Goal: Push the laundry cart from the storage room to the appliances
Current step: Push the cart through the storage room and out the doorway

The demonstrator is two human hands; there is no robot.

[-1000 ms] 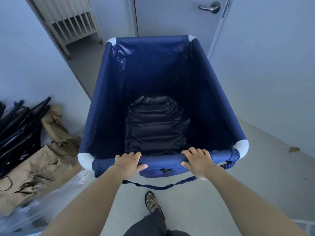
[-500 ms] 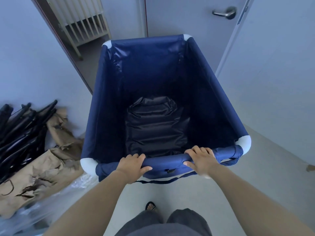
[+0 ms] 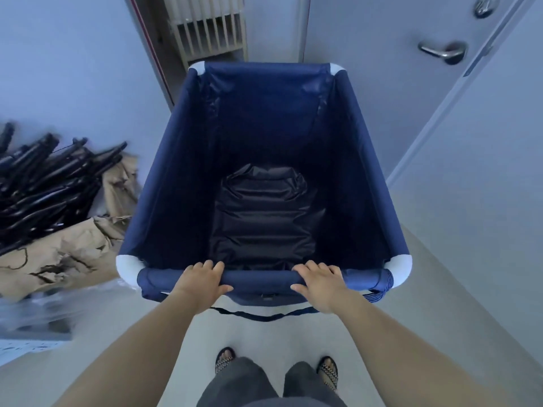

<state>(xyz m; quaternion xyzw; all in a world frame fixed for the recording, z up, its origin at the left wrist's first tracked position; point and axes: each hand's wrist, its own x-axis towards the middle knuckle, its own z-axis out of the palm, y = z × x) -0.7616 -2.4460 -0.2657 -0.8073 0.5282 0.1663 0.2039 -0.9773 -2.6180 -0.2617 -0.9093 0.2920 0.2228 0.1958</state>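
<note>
— Where's our laundry cart [image 3: 188, 160]?
— On the floor [image 3: 446, 289], nose at the open doorway [image 3: 205, 30].
— And our hands?
— Left hand [image 3: 202, 282] and right hand [image 3: 321, 284] both curled tight around its near rail [image 3: 258, 279].

The laundry cart [image 3: 182, 183] is a deep, box-shaped bin of navy fabric stretched over a frame, with white rounded caps at all four top corners. It stands upright on the pale floor [image 3: 458, 289], its far end toward the doorway. Its walls taper inward toward the bottom, where a black, crumpled fabric bundle [image 3: 261, 221] lies (a bag or a folded liner, hard to tell which). A dark strap [image 3: 258, 315] hangs in a loop below the near rail, beside a small buckle.
</note>
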